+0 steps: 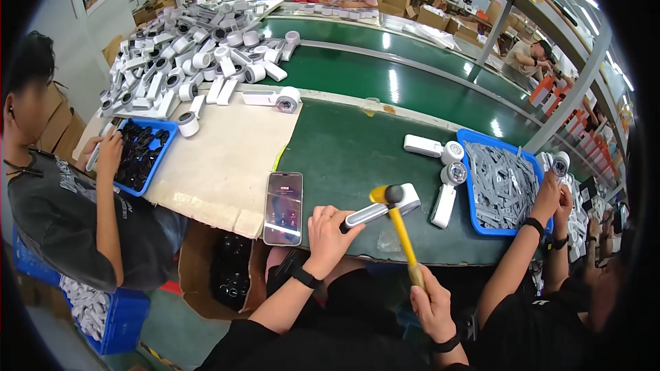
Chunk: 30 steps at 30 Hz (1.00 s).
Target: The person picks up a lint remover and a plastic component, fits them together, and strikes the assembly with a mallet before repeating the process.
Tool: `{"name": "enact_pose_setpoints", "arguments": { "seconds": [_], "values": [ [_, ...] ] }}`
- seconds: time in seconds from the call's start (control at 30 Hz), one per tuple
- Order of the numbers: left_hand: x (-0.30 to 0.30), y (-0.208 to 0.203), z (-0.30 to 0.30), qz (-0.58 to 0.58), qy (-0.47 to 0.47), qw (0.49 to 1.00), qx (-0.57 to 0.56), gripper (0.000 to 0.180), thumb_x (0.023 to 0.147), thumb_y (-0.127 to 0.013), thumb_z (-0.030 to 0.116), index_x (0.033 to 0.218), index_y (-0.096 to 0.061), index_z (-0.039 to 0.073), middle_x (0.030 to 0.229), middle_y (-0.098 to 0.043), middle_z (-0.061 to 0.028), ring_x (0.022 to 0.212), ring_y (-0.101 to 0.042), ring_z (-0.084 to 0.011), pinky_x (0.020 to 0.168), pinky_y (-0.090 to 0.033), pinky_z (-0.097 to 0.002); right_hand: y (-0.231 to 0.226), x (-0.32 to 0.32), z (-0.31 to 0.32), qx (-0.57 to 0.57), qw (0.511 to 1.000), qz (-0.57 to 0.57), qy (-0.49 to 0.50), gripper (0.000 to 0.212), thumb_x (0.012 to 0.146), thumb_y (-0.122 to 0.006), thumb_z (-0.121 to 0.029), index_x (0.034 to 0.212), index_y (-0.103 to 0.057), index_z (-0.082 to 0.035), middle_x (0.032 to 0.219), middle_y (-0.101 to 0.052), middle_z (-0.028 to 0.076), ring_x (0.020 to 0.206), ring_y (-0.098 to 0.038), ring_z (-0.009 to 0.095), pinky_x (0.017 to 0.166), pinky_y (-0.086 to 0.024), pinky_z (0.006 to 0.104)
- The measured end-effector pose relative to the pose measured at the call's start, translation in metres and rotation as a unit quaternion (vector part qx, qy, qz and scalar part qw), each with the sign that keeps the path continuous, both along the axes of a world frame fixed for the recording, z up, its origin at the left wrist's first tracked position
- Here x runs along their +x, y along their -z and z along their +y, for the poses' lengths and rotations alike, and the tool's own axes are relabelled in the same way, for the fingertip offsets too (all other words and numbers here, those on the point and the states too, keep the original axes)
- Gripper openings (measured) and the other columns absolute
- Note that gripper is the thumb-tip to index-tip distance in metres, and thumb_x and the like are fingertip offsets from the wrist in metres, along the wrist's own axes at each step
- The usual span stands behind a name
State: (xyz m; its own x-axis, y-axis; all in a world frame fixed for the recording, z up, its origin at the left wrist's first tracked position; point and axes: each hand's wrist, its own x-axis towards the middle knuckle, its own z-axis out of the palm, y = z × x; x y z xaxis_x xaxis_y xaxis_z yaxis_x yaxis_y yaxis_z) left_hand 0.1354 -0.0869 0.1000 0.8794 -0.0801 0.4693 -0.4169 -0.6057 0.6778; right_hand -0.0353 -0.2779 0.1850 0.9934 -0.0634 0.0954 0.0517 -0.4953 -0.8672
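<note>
My left hand (328,237) is closed around the dark end of a white handheld device (411,197) with a grey strip, which looks like a small hand fan. It lies tilted over the green work surface (337,144). My right hand (434,306) grips the yellow handle of a small mallet (404,237). The mallet's black and yellow head is over the device; whether it touches cannot be told. A phone (283,209) with a lit screen lies left of my left hand. Two more white devices (443,206) (424,145) rest to the right.
A blue tray (471,196) of grey strips stands right, near a co-worker's hands (550,199). At left, another co-worker (89,220) reaches to a blue tray (165,154) of black parts. White devices (185,55) are heaped far left, beside a green conveyor (357,72). Below is a cardboard box (192,275).
</note>
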Motion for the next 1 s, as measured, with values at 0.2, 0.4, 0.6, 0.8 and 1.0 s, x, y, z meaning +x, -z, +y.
{"name": "enact_pose_setpoints", "arguments": {
  "seconds": [0.2, 0.4, 0.6, 0.8, 1.0],
  "values": [
    [0.003, 0.006, 0.003, -0.002, -0.012, 1.0, -0.004, 0.027, 0.073, -0.084, 0.031, 0.094, -0.077, 0.015, 0.085, -0.058, 0.0004, 0.095, -0.053, -0.023, 0.079, -0.039, -0.0379, -0.005, 0.002, 0.005, -0.005, 0.999, 0.046, -0.022, 0.041, 0.099, -0.052, -0.005, 0.14, -0.053, -0.002, 0.068, -0.051, -0.003, 0.054, -0.046, 0.004, 0.052, -0.04, 0.0202],
    [0.0, 0.004, 0.005, 0.002, -0.001, 1.0, -0.009, 0.025, 0.073, -0.083, 0.03, 0.092, -0.077, 0.014, 0.084, -0.058, 0.0006, 0.095, -0.053, -0.0227, 0.077, -0.038, -0.038, -0.015, 0.007, 0.008, -0.026, 0.997, 0.063, -0.047, 0.039, 0.1, -0.053, -0.006, 0.138, -0.054, -0.003, 0.069, -0.053, -0.002, 0.056, -0.048, 0.005, 0.054, -0.041, 0.0214],
    [0.001, 0.004, 0.003, 0.009, -0.012, 1.0, -0.007, 0.029, 0.068, -0.087, 0.029, 0.087, -0.075, 0.011, 0.085, -0.059, -0.0001, 0.094, -0.053, -0.0234, 0.078, -0.04, -0.0381, -0.011, 0.0, 0.007, 0.0, 0.998, 0.063, -0.02, 0.037, 0.099, -0.055, -0.007, 0.136, -0.053, -0.002, 0.072, -0.053, 0.004, 0.064, -0.052, 0.011, 0.061, -0.045, 0.0266],
    [0.003, 0.002, 0.004, -0.001, -0.013, 1.0, -0.009, 0.029, 0.068, -0.087, 0.029, 0.087, -0.075, 0.011, 0.085, -0.059, 0.0, 0.094, -0.054, -0.0233, 0.078, -0.04, -0.0381, -0.012, 0.007, 0.008, -0.036, 0.995, 0.089, -0.023, 0.039, 0.099, -0.053, -0.006, 0.138, -0.053, -0.002, 0.073, -0.053, 0.001, 0.062, -0.049, 0.008, 0.058, -0.043, 0.0236],
    [0.0, 0.002, 0.004, 0.007, -0.01, 1.0, 0.012, 0.029, 0.068, -0.087, 0.028, 0.089, -0.077, 0.011, 0.085, -0.06, 0.0003, 0.094, -0.054, -0.0234, 0.079, -0.04, -0.038, -0.016, 0.006, 0.012, -0.058, 0.993, 0.105, -0.017, 0.04, 0.098, -0.057, -0.007, 0.138, -0.053, -0.001, 0.087, -0.061, 0.011, 0.077, -0.06, 0.02, 0.07, -0.048, 0.0284]
  ]
}}
